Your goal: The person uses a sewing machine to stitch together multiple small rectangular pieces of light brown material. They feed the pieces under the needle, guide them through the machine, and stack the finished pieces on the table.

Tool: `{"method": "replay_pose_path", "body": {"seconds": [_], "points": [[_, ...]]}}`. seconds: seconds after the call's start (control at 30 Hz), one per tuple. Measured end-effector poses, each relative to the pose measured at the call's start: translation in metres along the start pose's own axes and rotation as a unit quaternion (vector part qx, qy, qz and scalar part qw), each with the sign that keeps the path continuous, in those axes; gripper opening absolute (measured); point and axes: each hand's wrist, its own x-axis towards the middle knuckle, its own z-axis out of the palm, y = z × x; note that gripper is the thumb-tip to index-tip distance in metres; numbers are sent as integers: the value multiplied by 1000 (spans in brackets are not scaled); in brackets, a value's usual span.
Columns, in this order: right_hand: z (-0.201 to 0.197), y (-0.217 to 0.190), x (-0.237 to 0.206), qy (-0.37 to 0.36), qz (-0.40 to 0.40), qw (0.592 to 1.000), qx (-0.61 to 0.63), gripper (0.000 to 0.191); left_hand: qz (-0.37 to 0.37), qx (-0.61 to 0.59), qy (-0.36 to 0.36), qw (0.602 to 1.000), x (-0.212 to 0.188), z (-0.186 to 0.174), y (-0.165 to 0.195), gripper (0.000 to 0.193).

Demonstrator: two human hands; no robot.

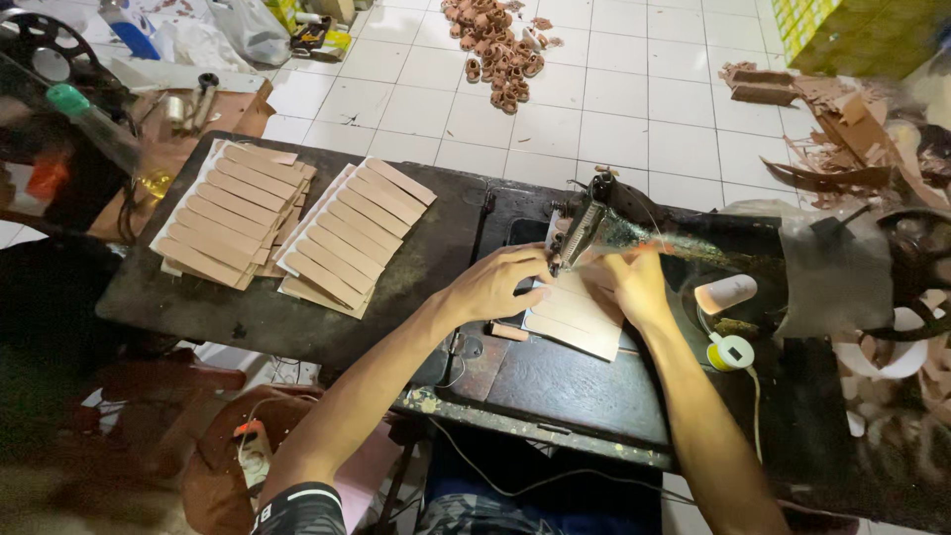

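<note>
My left hand (pixel 498 282) rests flat on a pale tan leather piece (pixel 575 319) lying on the bed of a dark sewing machine (pixel 634 233). Its fingers press the piece right beside the needle foot (pixel 567 260). My right hand (pixel 636 285) holds the same piece from the other side, under the machine arm. Both hands press on the piece at the needle. On the left of the dark worktable (pixel 248 317) lie two fanned stacks of tan leather strips (pixel 230 210) (pixel 349 236).
A white cylinder (pixel 725 293) and a small round lamp (pixel 731 352) sit to the right of the machine. Brown scraps (pixel 842 129) litter the right side. A heap of small brown parts (pixel 495 45) lies on the white tiled floor. A green-capped bottle (pixel 94 124) stands far left.
</note>
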Motion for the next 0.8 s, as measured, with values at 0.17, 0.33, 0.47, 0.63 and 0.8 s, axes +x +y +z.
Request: {"method": "replay_pose_path", "body": {"seconds": [0.17, 0.33, 0.47, 0.63, 0.8], "points": [[-13, 15, 0, -47, -35, 959, 276, 17, 56, 34, 41, 997, -6, 11, -6, 18], [-21, 45, -2, -11, -31, 999, 18, 42, 15, 25, 29, 999, -14, 15, -12, 25], [-19, 51, -5, -7, -11, 999, -40, 32, -6, 12, 25, 1000, -14, 15, -13, 26], [-12, 43, -7, -6, 18, 1000, 0, 25, -21, -1, 16, 1000, -12, 13, -14, 25], [-12, 36, -9, -13, 9, 1000, -11, 33, -48, -10, -19, 999, -9, 8, -18, 20]]}}
